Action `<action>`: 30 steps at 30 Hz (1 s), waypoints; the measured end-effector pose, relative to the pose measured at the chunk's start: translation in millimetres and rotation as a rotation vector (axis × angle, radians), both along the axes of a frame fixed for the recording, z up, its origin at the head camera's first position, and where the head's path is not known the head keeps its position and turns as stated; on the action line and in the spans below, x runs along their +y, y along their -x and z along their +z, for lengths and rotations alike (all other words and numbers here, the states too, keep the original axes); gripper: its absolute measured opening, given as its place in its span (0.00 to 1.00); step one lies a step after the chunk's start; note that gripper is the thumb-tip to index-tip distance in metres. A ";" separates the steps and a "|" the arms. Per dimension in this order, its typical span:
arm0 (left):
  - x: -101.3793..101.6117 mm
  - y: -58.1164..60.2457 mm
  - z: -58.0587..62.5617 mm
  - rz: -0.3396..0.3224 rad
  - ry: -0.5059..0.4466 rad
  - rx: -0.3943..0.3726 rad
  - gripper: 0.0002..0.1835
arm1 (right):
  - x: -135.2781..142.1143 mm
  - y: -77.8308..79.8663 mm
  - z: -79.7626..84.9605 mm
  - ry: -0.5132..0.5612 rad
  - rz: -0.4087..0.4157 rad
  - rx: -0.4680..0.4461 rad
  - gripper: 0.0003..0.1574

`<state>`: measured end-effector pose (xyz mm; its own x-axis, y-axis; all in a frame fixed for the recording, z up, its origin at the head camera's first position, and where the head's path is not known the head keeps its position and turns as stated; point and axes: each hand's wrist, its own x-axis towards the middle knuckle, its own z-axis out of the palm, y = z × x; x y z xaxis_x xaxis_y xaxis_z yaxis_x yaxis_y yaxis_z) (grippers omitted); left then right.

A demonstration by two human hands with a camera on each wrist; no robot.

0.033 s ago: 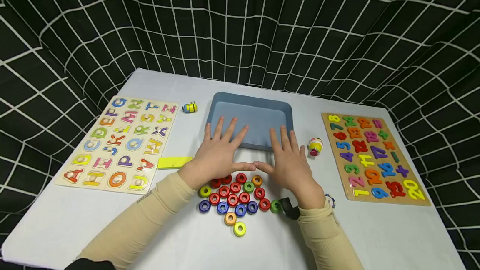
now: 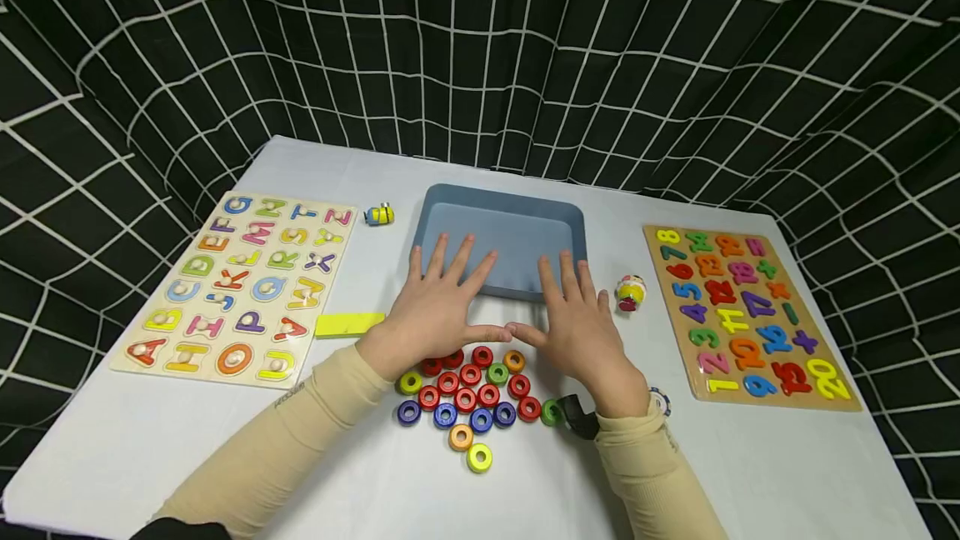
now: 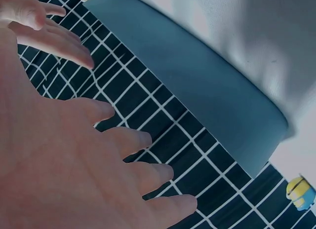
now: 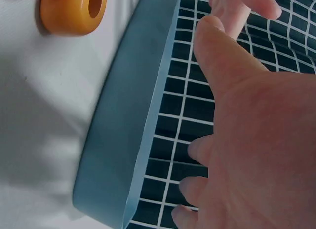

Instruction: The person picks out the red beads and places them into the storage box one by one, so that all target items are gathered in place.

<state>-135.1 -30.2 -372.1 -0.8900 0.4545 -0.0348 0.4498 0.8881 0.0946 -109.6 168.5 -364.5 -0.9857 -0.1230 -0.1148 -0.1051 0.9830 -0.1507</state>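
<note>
Both hands are held palm down with fingers spread, their thumb tips meeting in the head view. The left hand (image 2: 432,307) holds nothing; its fingertips overlap the near left part of a blue-grey tray (image 2: 502,204). Nothing is held by the right hand (image 2: 581,325) either, and its fingertips overlap the tray's near right corner. Just below the hands lies a loose cluster of ring-shaped beads, among them a red bead (image 2: 465,399), a blue bead (image 2: 482,420) and an orange bead (image 2: 461,437). In the right wrist view an orange bead (image 4: 74,12) sits near the tray's wall (image 4: 123,105).
An alphabet puzzle board (image 2: 247,290) lies left, a number puzzle board (image 2: 750,315) right. A yellow block (image 2: 348,324) is beside the left wrist. Small figures, one yellow and blue (image 2: 380,214), one yellow and red (image 2: 630,293), flank the tray. A dark grid curtain (image 2: 480,48) stands behind.
</note>
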 end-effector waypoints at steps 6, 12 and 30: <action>-5.2 -1.4 0.5 0.008 -0.014 0.009 0.59 | -5.4 -1.1 4.0 -0.011 0.019 0.003 0.65; -23.5 12.5 -4.3 0.042 -0.093 -0.047 0.57 | -8.3 -8.7 4.9 0.077 0.083 0.038 0.60; -75.4 66.8 -33.1 0.225 -0.445 -0.419 0.60 | -39.0 -29.2 -20.8 0.214 0.252 -0.101 0.25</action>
<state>-201.9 -105.6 -405.2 -0.9172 0.3099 -0.2505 0.1029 0.7915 0.6024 -80.4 129.5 -385.3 -0.9063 -0.3930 -0.1557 -0.3144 0.8729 -0.3730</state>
